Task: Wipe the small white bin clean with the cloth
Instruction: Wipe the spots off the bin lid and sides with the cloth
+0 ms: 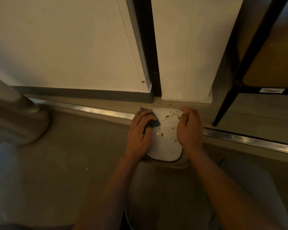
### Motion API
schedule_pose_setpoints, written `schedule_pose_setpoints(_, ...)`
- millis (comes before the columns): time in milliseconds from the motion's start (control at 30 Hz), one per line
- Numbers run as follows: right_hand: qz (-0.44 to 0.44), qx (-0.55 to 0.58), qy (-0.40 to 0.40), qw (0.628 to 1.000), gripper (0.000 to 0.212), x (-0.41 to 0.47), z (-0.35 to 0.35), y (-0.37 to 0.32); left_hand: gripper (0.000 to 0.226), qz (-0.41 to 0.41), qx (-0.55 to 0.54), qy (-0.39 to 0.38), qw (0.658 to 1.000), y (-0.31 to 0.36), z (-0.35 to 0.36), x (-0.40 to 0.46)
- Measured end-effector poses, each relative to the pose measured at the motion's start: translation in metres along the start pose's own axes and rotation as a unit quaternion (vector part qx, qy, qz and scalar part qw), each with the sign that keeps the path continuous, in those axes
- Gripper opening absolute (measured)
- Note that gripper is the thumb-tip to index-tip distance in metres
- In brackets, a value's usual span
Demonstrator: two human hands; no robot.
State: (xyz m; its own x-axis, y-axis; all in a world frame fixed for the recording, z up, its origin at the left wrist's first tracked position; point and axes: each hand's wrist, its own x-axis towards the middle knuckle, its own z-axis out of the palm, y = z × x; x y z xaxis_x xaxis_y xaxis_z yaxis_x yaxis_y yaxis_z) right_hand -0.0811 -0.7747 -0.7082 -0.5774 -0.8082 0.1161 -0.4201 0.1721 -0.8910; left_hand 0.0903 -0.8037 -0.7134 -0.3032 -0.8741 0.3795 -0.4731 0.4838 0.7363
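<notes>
Nearest the viewer, two bare forearms are reaching forward from 6 o'clock over a grey-clad lap. Just beyond, the small white bin is lying on its side at the centre of the scene, its long axis running from 6 to 12 o'clock; a dark-edged rim is facing the person and the far end is pointing toward the wall. Brown spots are speckling its upward face, clustering toward 1 o'clock.

The left hand is gripping the bin's 9 o'clock side, its fingers curling round a bunched blue-grey cloth and pressing it against the white surface. The right hand is clasping the 3 o'clock side, its fingers bending over the far edge.

Beneath and beyond the bin, a ribbed metal floor strip is crossing from 9 to 4 o'clock. At 9 o'clock a rounded grey pedestal base is standing on the floor. At 12 o'clock white panels are rising on either side of a dark vertical gap. At 2 o'clock a dark-legged chair is standing; a small label on its rail is too blurred to read.
</notes>
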Motion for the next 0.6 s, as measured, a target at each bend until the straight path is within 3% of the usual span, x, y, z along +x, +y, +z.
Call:
schedule_pose_setpoints(367, -0.026, -0.018, 0.002, 0.999, 0.032, 0.002, 0.002, 0.007, 0.037, -0.035, 0.041, 0.001, 0.999, 0.004, 0.005, -0.021)
schedule_pose_setpoints(600, -0.025, -0.011, -0.005, 1.000, 0.031, 0.001, 0.000, 0.002, 0.039, -0.162, -0.024, -0.001, 0.987, 0.013, 0.001, -0.009)
